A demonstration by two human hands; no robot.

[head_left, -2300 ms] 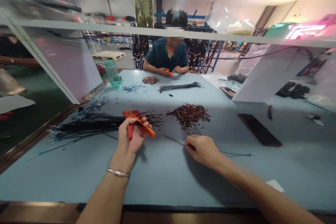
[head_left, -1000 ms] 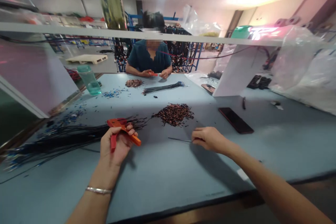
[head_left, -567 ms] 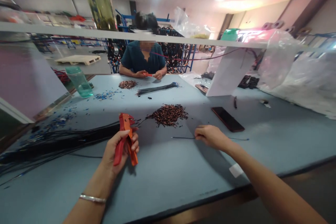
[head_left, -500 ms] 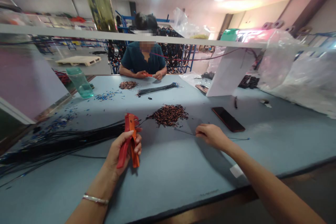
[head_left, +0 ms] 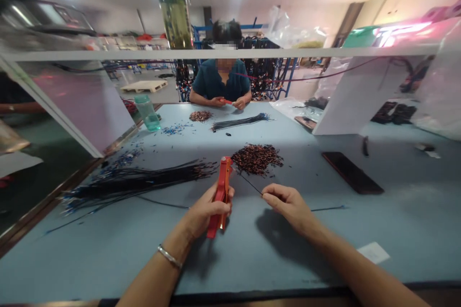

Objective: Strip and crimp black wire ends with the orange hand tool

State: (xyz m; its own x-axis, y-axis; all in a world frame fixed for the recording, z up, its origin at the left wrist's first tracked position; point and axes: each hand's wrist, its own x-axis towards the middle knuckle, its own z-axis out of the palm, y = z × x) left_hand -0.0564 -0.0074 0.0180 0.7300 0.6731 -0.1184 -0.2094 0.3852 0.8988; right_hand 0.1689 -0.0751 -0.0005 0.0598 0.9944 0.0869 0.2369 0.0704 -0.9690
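My left hand (head_left: 216,205) is closed around the handles of a red and orange wire stripper (head_left: 220,196), held upright over the table. Pinched in the fingers of my right hand (head_left: 288,204) is a thin black wire (head_left: 252,184). Its far end reaches the stripper's jaws; whether the jaws grip it I cannot tell. The wire's other end (head_left: 329,208) shows past my right wrist, with a blue tip. Just beyond the stripper lies a heap of small black and copper-coloured offcuts (head_left: 257,159). A bundle of black wires (head_left: 137,182) stretches out left of my left hand.
Across the table (head_left: 230,268) a person (head_left: 221,79) holds a red tool. Near them lie a smaller wire bundle (head_left: 241,122) and a pile of offcuts (head_left: 200,116). A green bottle (head_left: 147,112) stands left, a phone (head_left: 353,172) lies right. A shelf (head_left: 252,53) spans above.
The wire has been raised from the table to the stripper's jaws. My hands have come closer together, and the stripper's handles are squeezed nearer each other. The view has swung left.
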